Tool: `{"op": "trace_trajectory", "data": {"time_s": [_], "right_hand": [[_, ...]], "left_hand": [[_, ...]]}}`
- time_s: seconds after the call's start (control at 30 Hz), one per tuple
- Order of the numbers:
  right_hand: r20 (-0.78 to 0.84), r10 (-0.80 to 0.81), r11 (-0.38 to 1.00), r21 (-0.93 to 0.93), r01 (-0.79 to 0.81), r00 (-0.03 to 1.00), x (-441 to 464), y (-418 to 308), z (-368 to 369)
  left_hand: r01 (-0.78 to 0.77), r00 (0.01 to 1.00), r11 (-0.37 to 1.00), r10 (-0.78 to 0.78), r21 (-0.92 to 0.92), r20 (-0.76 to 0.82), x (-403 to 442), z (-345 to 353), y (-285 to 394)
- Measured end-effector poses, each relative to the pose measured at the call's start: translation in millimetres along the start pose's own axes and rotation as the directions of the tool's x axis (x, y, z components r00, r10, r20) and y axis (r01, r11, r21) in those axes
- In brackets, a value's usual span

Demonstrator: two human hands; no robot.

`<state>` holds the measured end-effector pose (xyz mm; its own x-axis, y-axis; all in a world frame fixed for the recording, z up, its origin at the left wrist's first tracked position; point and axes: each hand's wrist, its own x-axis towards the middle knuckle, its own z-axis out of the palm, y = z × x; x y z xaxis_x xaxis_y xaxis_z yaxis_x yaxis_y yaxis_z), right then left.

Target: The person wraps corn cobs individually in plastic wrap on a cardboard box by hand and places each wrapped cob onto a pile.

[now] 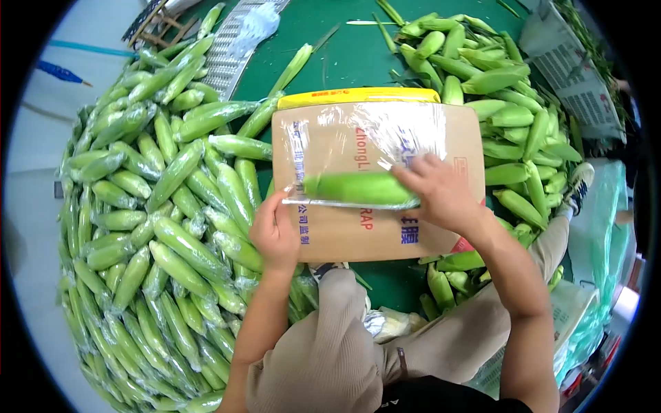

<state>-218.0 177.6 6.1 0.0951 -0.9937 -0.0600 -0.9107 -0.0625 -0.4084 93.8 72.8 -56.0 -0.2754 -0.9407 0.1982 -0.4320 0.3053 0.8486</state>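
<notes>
A green ear of corn (pixel 361 188) lies crosswise over the cardboard box (pixel 330 237), with clear film around and under it. My right hand (pixel 441 193) has its fingers on the right end of the ear. At the ear's left, my left hand (pixel 274 230) pinches the edge of the clear film. Shiny film also covers the upper part of the box, in front of a yellow strip (pixel 358 96) along its far edge.
Film-wrapped corn (pixel 186 255) is heaped on the left. Unwrapped corn (pixel 509 117) is piled on the right, beside a grey crate (pixel 568 76). A metal tray (pixel 237 41) with a bluish plastic bag (pixel 258 29) stands at the back left. Green plastic (pixel 606 227) hangs at the right.
</notes>
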Motion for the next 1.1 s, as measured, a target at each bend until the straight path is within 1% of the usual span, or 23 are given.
{"op": "trace_trajectory", "data": {"time_s": [0.07,0.1,0.17,0.2,0.23,0.27,0.33,0.4,0.47,0.5,0.6,0.63,0.67,0.73,0.77,0.83,0.87,0.9,0.93,0.97,1.0,1.03,1.1], "right_hand": [[0.123,-0.147,0.984,0.120,0.132,0.982,-2.1,-1.0,8.1],[0.156,-0.170,0.980,0.132,0.150,0.973,-4.1,-6.7,7.1],[0.142,-0.123,0.991,0.077,0.113,0.982,-3.8,-16.0,3.8],[0.129,-0.101,0.994,0.052,0.095,0.986,-3.8,-17.6,4.6],[0.014,-0.134,0.990,0.056,0.133,0.991,-0.4,-12.5,7.9],[-0.114,-0.078,0.992,0.090,0.089,0.990,5.2,-10.8,9.2],[-0.350,0.030,0.986,0.164,0.029,0.936,27.3,-10.5,9.5],[-0.352,-0.085,0.996,-0.050,0.072,0.932,58.3,-0.7,9.8],[-0.318,-0.153,0.967,-0.242,0.076,0.936,77.4,12.3,14.1],[-0.292,-0.119,0.986,-0.150,0.078,0.949,89.3,17.6,6.3],[-0.248,-0.075,0.997,-0.020,0.072,0.966,116.6,44.3,17.3],[-0.138,0.107,0.984,0.155,-0.086,0.985,111.4,29.6,1.8],[0.062,0.181,0.946,0.260,-0.191,0.981,107.1,17.7,-17.6],[0.190,0.110,0.873,0.450,-0.186,0.976,88.0,9.1,-29.6],[0.282,0.074,0.897,0.400,-0.187,0.957,85.2,11.6,-34.4],[0.438,0.011,0.946,0.286,-0.151,0.899,94.6,28.3,-52.7],[0.335,-0.083,0.956,0.293,-0.020,0.939,106.7,32.3,-52.4],[0.181,-0.171,0.948,0.299,0.112,0.968,115.0,37.6,-27.9],[0.023,-0.254,0.929,0.284,0.237,0.967,119.2,40.8,3.5],[0.072,-0.296,0.955,0.035,0.295,0.952,114.8,34.3,23.2],[0.139,-0.326,0.912,-0.215,0.350,0.935,110.0,27.7,38.5],[0.061,-0.312,0.934,-0.162,0.318,0.948,106.7,22.1,44.8],[0.120,-0.304,0.938,-0.138,0.319,0.945,97.8,18.4,50.1]], "left_hand": [[-0.080,0.997,0.956,0.074,-0.283,-0.034,-13.5,18.7,15.4],[-0.227,0.964,0.968,0.240,-0.110,0.115,-15.7,23.7,22.1],[-0.540,0.788,0.824,0.422,0.173,0.449,-18.8,26.5,45.7],[-0.527,0.784,0.827,0.383,0.197,0.489,-13.2,27.3,52.7],[-0.523,0.771,0.824,0.349,0.217,0.534,1.5,30.7,58.2],[-0.520,0.755,0.821,0.312,0.237,0.576,19.4,35.2,62.1],[-0.546,0.769,0.711,0.214,0.444,0.602,82.1,56.6,62.5],[-0.516,0.856,0.542,0.350,0.663,0.379,144.4,80.0,56.3],[-0.450,0.888,0.779,0.336,0.436,0.315,173.5,78.0,68.2],[-0.362,0.877,0.890,0.225,0.276,0.424,165.8,69.1,88.0],[-0.713,0.701,0.568,0.554,0.412,0.449,124.1,85.8,79.2],[-0.740,0.672,0.511,0.595,0.437,0.441,120.7,85.0,72.1],[-0.761,0.641,0.453,0.635,0.464,0.432,116.8,84.0,64.8],[-0.801,0.592,0.445,0.693,0.402,0.412,115.0,79.1,59.7],[-0.769,0.639,0.518,0.611,0.374,0.467,109.3,75.3,64.1],[-0.673,0.662,0.677,0.371,0.298,0.651,96.2,70.4,69.6],[-0.605,0.636,0.746,0.241,0.279,0.733,88.9,68.1,71.7],[-0.622,0.605,0.746,0.266,0.237,0.750,83.4,65.3,73.8],[-0.567,0.580,0.790,0.181,0.234,0.794,82.2,63.4,82.7],[-0.503,0.543,0.831,0.091,0.237,0.835,79.8,60.0,95.9],[-0.433,0.500,0.867,0.003,0.247,0.866,76.6,56.5,103.7],[-0.464,0.482,0.854,0.021,0.234,0.876,70.9,56.1,101.7],[-0.452,0.353,0.856,-0.088,0.253,0.931,54.5,48.9,105.7]]}}
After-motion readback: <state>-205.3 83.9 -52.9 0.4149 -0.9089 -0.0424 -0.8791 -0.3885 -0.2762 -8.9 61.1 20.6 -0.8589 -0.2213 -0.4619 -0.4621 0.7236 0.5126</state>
